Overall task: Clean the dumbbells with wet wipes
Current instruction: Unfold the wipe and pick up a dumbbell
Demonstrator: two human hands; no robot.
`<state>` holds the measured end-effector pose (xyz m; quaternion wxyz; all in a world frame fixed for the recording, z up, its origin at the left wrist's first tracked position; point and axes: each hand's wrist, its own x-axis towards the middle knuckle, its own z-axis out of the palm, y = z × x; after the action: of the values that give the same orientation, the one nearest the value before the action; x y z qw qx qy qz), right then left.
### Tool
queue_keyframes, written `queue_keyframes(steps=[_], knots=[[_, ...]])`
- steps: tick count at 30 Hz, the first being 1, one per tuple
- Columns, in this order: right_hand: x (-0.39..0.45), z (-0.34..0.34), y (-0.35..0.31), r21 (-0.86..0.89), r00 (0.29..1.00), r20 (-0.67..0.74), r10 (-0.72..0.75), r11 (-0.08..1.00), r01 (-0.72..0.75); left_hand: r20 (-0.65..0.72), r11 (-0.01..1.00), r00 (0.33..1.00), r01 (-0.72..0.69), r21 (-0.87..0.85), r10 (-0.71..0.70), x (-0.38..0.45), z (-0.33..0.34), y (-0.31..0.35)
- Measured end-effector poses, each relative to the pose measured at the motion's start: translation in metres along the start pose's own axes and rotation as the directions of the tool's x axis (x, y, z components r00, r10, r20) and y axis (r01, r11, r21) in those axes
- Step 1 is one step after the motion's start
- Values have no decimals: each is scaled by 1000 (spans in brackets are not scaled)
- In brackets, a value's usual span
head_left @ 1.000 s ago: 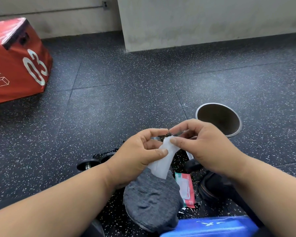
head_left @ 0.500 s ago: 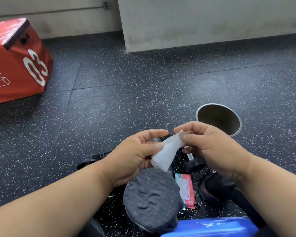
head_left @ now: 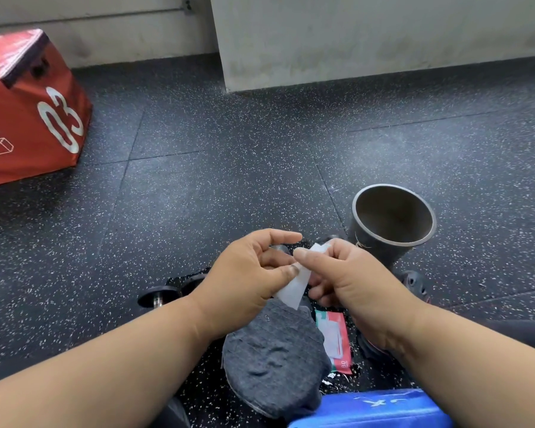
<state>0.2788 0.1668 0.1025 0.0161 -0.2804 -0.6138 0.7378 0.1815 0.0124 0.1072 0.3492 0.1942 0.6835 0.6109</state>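
You get even, soft daylight-like light with no hard glare; the speckled rubber floor [head_left: 229, 180] reads clearly and turns paler, with a faint sheen, toward the upper right. Shadows are weak: a soft dark patch sits under your forearms, and the inside of the grey cup [head_left: 393, 217] is dim. The red plyo box [head_left: 28, 112] shows a light sheen on its top. Wide-angle bending curves the wall base [head_left: 383, 78], and your forearms look slightly soft at the lower edges.

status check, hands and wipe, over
Left hand and right hand both pinch the wipe. Dumbbell on floor, untouched. Sock foot between.
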Motion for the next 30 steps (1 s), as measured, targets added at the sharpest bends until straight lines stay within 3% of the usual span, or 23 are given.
queue_keyframes(steps=[7,15,19,21,24,28,30], knots=[[0,-3,-3,60,998,-8,66,996,-65,30,999,998,50,-10,-50,0,-3,-1],[-2,-5,-12,167,974,65,218,960,-226,93,977,991,-113,179,98,-4,4,-10],[-4,-13,-19,185,962,102,252,946,-267,45,995,997,-61,83,57,0,2,-9],[-4,-16,-22,114,971,95,220,966,-231,22,1000,1000,-9,-5,9,2,0,-6],[-3,-22,-22,-99,998,39,48,994,-44,76,987,995,67,-147,-56,4,-7,-2],[-5,-25,-26,-170,954,288,80,985,-32,200,972,977,115,-206,-73,3,-12,2],[-6,-25,-26,-151,948,311,70,988,-24,237,973,969,123,-195,-75,3,-13,1]])
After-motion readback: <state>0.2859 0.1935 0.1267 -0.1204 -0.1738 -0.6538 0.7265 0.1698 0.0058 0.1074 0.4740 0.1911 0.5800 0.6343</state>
